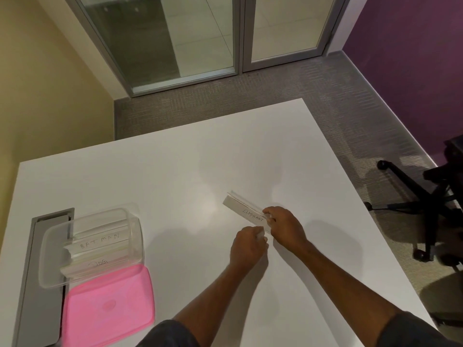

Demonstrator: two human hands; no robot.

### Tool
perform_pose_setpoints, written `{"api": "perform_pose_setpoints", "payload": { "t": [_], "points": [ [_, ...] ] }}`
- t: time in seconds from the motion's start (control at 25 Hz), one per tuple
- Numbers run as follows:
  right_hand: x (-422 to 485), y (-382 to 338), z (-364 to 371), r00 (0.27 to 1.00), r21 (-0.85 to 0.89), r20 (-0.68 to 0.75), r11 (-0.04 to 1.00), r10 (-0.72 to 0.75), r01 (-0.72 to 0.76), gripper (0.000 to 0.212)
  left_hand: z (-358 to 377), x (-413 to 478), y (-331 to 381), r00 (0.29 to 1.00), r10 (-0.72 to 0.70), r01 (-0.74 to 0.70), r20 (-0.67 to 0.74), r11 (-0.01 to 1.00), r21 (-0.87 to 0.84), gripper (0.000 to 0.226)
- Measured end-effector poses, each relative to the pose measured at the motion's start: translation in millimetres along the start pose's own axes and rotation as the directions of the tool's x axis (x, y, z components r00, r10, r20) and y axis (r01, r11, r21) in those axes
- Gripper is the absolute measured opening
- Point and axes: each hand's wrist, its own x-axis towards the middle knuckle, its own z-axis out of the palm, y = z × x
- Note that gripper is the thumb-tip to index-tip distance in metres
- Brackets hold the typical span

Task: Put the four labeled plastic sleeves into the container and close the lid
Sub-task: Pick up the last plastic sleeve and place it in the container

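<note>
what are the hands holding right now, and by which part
Both the left hand and right hand pinch the near end of the clear plastic sleeve labelled ELEPHANT; its far end rests on the white table.

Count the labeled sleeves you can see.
3: BATMAN sleeve and DOG sleeve in the clear container; ELEPHANT sleeve held by both hands. A fourth may be hidden.

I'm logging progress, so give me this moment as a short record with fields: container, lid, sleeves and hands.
container: clear plastic container, open, at table's left
lid: pink plastic lid, off, lying beside container on the near side
sleeves inside: BATMAN sleeve, DOG sleeve
sleeve outside: ELEPHANT sleeve on white table
hands: left hand and right hand both gripping the ELEPHANT sleeve's near end
</note>
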Motion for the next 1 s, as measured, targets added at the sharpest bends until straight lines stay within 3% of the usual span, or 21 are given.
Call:
{"api": "perform_pose_setpoints", "payload": {
  "t": [0.12,0.28,0.44,0.56,0.64,0.76,0.88,1.0],
  "points": [
    [-1.5,-1.8,-0.9,0.996,-0.109,-0.007,0.99,-0.088,0.087,0.033,-15.0,-2.4,-17.5,0.997,0.034,-0.027,-0.073,0.995,0.099,0.034],
    [-2.2,-1.6,-3.5,0.985,-0.163,0.008,0.972,-0.171,0.17,0.037,-42.9,3.0,-32.0,0.948,0.267,-0.177,-0.175,0.895,0.409,0.02],
    [-1.6,4.4,-7.5,0.975,-0.195,0.042,0.955,-0.219,0.223,0.044,-73.7,19.2,-36.9,0.908,0.405,-0.257,-0.111,0.744,0.617,0.049],
    [-0.3,5.2,-9.2,0.974,-0.213,0.075,0.951,-0.213,0.225,0.045,-88.9,29.5,-42.3,0.919,0.393,-0.318,0.025,0.704,0.636,0.064],
    [-1.1,5.3,-10.0,0.971,-0.198,0.109,0.952,-0.215,0.233,0.044,-91.3,33.4,-43.8,0.932,0.344,-0.332,0.114,0.686,0.648,0.055],
    [-1.3,5.1,-11.5,0.958,-0.255,0.184,0.93,-0.22,0.263,0.06,-89.9,34.3,-45.5,0.937,0.302,-0.342,0.178,0.68,0.649,0.041],
    [2.4,3.3,-7.2,0.948,-0.365,0.184,0.878,-0.259,0.311,0.039,-90.3,32.2,-47.2,0.941,0.277,-0.335,0.192,0.7,0.631,0.037],
    [4.0,1.4,-6.1,0.951,-0.359,0.168,0.882,-0.26,0.304,0.021,-92.4,31.2,-47.5,0.943,0.266,-0.333,0.202,0.699,0.633,0.036]
  ]
}}
